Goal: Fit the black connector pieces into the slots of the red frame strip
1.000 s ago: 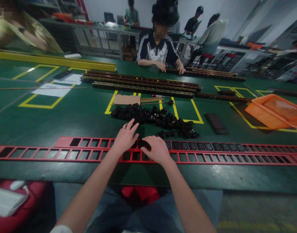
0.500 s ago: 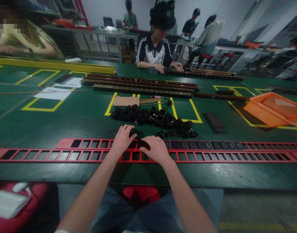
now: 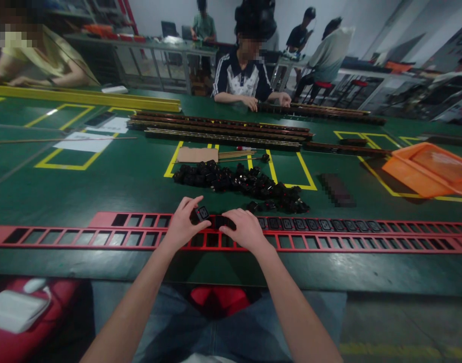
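Observation:
Between the thumb and fingers of my left hand (image 3: 182, 223) is a black socket module (image 3: 202, 213), its square face tilted up toward me. It is held just above the rear red slotted strip (image 3: 102, 220). My right hand (image 3: 244, 229) has its fingers curled over another black socket module (image 3: 220, 222) at that strip; its fingertips partly cover the piece. To the right of this hand, a row of black socket modules (image 3: 299, 225) sits in the slots. A second red slotted strip (image 3: 140, 246) lies nearer, with open slots. Behind both hands is a pile of loose black modules (image 3: 231, 179).
An orange bin (image 3: 423, 171) stands at the right. Cardboard (image 3: 197, 155) and thin sticks lie behind the pile, with long dark rails (image 3: 223, 133) farther back. A co-worker (image 3: 244, 75) handles rails across the table. White paper (image 3: 83, 142) lies left.
My left hand has turned the socket module so its square face shows, and its index finger has lifted. My right hand stays almost in place at the strip. The view has shifted slightly.

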{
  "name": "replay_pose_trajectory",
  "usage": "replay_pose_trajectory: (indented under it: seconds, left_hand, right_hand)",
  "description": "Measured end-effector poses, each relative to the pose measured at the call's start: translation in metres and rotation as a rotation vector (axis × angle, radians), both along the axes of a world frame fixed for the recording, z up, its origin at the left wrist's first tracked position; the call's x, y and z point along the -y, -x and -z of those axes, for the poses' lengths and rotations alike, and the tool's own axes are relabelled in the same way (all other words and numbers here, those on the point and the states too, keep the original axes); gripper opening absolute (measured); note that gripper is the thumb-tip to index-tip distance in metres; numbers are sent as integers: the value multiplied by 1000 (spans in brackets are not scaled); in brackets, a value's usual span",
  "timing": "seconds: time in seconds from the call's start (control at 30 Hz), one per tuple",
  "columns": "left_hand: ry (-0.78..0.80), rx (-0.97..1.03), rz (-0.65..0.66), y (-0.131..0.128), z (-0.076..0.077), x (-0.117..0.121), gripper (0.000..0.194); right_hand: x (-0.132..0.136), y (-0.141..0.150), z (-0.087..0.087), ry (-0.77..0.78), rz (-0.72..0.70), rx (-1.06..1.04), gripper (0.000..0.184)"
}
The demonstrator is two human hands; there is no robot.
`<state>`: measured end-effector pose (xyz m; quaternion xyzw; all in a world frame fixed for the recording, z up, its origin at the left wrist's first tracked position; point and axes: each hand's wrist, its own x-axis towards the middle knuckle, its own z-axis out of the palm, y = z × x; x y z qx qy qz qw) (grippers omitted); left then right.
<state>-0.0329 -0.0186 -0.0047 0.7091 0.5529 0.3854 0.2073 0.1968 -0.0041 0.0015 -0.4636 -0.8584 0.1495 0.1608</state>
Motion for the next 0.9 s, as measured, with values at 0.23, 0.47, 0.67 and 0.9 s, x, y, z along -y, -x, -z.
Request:
replay_pose_trajectory:
  seconds: [0.23,0.47,0.67,0.9]
  left_hand:
    - [54,2,50,-12,-16,-6,43]
    - [136,144,-52,-26,0,-8,54]
    - [5,130,-11,-23,5,-9,38]
    - [-27,118,13,-22,0,-11,39]
  right_hand:
    - [-4,-16,4,-7,-29,14,33]
    - [-5,-12,-6,18,10,54,27]
    - [-10,8,-18,52,152,138,20]
    - [-18,16,-25,177,203,177,21]
